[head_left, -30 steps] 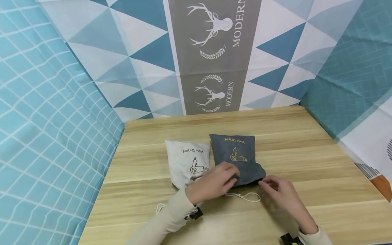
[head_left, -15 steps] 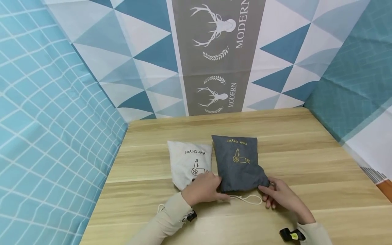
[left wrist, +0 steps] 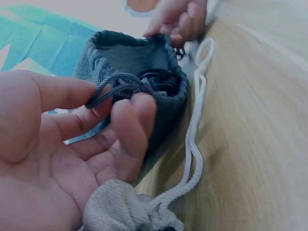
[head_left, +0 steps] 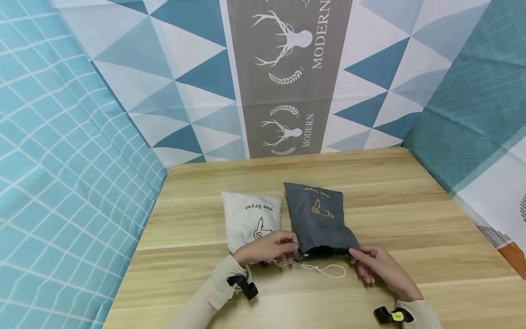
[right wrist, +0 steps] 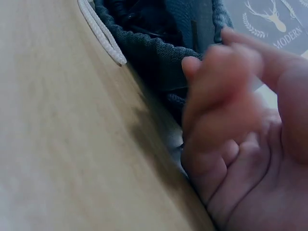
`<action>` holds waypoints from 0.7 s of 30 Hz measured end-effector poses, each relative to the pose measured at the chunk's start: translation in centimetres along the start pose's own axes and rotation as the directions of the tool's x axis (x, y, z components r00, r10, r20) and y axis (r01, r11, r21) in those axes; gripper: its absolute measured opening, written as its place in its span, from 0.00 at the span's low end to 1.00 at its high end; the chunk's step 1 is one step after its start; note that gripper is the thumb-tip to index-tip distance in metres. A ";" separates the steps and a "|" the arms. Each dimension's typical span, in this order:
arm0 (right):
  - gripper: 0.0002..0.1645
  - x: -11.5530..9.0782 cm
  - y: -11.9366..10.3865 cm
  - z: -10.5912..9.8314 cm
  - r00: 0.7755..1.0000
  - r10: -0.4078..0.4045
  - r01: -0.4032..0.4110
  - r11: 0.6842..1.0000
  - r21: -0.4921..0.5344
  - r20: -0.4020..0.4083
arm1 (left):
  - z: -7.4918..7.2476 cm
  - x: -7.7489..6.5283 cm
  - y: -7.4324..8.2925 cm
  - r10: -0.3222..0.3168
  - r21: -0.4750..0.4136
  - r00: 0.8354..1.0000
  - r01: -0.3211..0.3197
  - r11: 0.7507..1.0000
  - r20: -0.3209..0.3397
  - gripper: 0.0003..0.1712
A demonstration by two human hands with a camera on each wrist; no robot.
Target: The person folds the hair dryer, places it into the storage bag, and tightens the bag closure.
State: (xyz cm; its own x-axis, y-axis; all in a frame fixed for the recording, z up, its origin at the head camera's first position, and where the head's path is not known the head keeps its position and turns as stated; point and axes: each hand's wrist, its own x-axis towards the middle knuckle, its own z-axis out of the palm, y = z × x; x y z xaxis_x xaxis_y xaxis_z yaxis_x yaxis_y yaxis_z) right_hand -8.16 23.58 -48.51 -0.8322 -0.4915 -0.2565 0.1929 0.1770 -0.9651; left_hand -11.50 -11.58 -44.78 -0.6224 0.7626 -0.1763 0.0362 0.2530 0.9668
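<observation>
A dark grey drawstring bag [head_left: 316, 226] printed "Hair Dryer" lies on the table, its mouth gaping toward me. At the mouth's left corner my left hand [head_left: 267, 246] pinches the bag's dark drawstring cord [left wrist: 115, 86] between thumb and fingers. My right hand [head_left: 380, 269] pinches the mouth's right corner with thumb and fingertip. Inside the bag shows a black object [left wrist: 162, 79], mostly hidden by the cloth. A light grey drawstring bag [head_left: 246, 214], also printed "Hair Dryer", lies to the left, partly under my left hand.
A white cord loop [head_left: 334, 272] from the light bag stretches along the wooden table [head_left: 197, 219] in front of the dark bag's mouth. Patterned cloth [head_left: 193, 91] hangs behind the table, and blue checked cloth [head_left: 61, 160] hangs along its left side.
My left hand first drew back left off the dark bag, then came to its mouth's left corner and took the cord. The right hand took the right corner; the mouth now gapes wider.
</observation>
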 end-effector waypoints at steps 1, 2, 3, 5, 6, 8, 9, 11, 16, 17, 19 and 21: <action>0.26 0.0 0.1 0.0 1.000 -0.007 0.007 1.000 0.014 -0.004 | -0.1 -0.1 0.0 -0.011 -0.041 1.000 0.011 0.999 0.004 0.14; 0.25 -0.1 0.1 0.0 1.000 -0.016 0.016 1.000 0.025 -0.007 | -0.1 -0.1 -0.1 -0.020 -0.082 1.000 0.020 0.996 0.007 0.16; 0.24 0.0 0.1 0.0 0.999 -0.042 0.042 0.998 0.037 -0.002 | -0.2 -0.2 -0.1 -0.027 -0.124 1.000 0.027 0.992 0.004 0.17; 0.23 0.0 0.2 0.0 0.993 -0.117 0.118 0.990 0.072 -0.006 | -0.3 -0.3 -0.1 -0.036 -0.201 0.999 0.033 0.979 -0.012 0.20; 0.23 0.1 0.3 0.0 0.985 -0.170 0.170 0.980 0.098 -0.009 | -0.2 -0.4 0.0 -0.040 -0.218 0.999 0.031 0.976 -0.035 0.22; 0.23 0.2 0.5 0.2 0.964 -0.266 0.267 0.953 0.142 -0.025 | -0.1 -0.9 0.1 -0.034 -0.200 0.994 0.012 0.980 -0.108 0.26; 0.23 0.2 0.6 0.3 0.954 -0.299 0.301 0.941 0.156 -0.039 | 0.1 -1.1 0.1 -0.020 -0.167 0.988 -0.005 0.986 -0.151 0.27; 0.23 0.3 0.8 0.5 0.944 -0.319 0.329 0.928 0.175 -0.082 | 0.5 -1.7 0.2 0.017 -0.069 0.968 -0.036 0.997 -0.251 0.28; 0.22 0.2 0.8 0.6 0.934 -0.248 0.302 0.933 0.198 -0.257 | 1.3 -2.7 0.1 0.138 0.098 0.883 -0.105 0.990 -0.449 0.30; 0.22 0.1 0.7 0.5 0.924 -0.243 0.310 0.927 0.209 -0.295 | 1.4 -2.8 -0.1 0.155 0.086 0.871 -0.130 0.988 -0.467 0.30; 0.22 0.1 0.4 0.5 0.903 -0.238 0.332 0.915 0.229 -0.357 | 1.5 -3.0 -0.3 0.162 0.014 0.861 -0.177 0.984 -0.482 0.30; 0.23 0.0 0.2 0.5 0.883 -0.216 0.336 0.911 0.239 -0.416 | 1.6 -3.3 -0.5 0.144 -0.105 0.868 -0.219 0.970 -0.476 0.30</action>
State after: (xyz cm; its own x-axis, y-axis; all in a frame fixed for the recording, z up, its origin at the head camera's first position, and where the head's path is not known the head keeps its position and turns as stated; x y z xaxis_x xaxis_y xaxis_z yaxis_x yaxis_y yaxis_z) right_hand -7.91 23.21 -48.72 -0.9930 -0.1177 0.0040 0.0207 -0.2079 -0.9779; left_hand -8.25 -13.23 -44.97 -0.9069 0.4147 0.0745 0.0894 0.0165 0.9959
